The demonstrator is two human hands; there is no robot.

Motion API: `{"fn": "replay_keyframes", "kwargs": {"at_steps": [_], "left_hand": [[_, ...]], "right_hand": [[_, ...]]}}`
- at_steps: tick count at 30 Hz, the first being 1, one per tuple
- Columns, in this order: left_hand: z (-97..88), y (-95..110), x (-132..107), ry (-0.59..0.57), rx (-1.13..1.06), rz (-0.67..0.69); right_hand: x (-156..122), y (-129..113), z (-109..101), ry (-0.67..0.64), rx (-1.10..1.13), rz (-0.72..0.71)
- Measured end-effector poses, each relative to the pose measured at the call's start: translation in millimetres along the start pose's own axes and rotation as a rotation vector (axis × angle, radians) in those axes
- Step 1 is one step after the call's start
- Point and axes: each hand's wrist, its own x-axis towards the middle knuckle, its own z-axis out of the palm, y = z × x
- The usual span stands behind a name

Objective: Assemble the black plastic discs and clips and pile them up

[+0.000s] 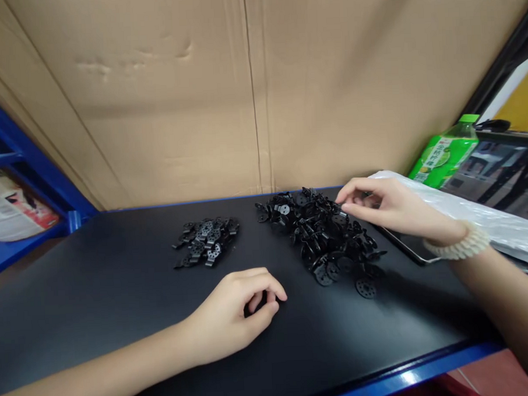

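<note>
Black plastic clips sat in two heaps on the black table [97, 298]. Big heap [322, 236] lay toward the back edge, right of centre; small heap [207, 241] lay left of it, well apart, also nearer the back edge than the front.

Right hand [378, 207] reached in from the right edge, fingers [349, 197] loosely curled and touching the top of the big heap. Couldn't tell if it had pinched a clip. Pale bead bracelet [461, 245] on that wrist.

Left hand [238, 310] rested on the table near the front edge, between the heaps and closer to me, fingers curled in to the thumb. Whether anything was inside couldn't be seen.

Clear bag [487, 217] lay along the right edge, behind the right wrist. Green bottle [446, 155] stood at the back right corner. Cardboard [250, 87] walled off the back edge.
</note>
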Motion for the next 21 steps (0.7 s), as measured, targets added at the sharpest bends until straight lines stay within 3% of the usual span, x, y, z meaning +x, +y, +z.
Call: {"fn": "replay_keyframes", "kwargs": {"at_steps": [3,7,14,21], "left_hand": [[0.4,-1.2,-0.7,0.0,0.007,0.017],[1.0,-1.4,-1.4,-0.004,0.003,0.024],[0.8,-1.7,0.3,-0.013,0.004,0.015],[0.4,-0.3,1.2,-0.01,-0.06,-0.007]], "right_hand": [[4.5,29.1,-19.2,-0.067,-0.237,-0.001],[5.7,49.5,-24.1,-0.156,-0.302,-0.018],[7.2,53.6,-8.3,-0.245,-0.234,-0.042],[4.9,48.2,-25.7,-0.167,-0.246,0.005]]}}
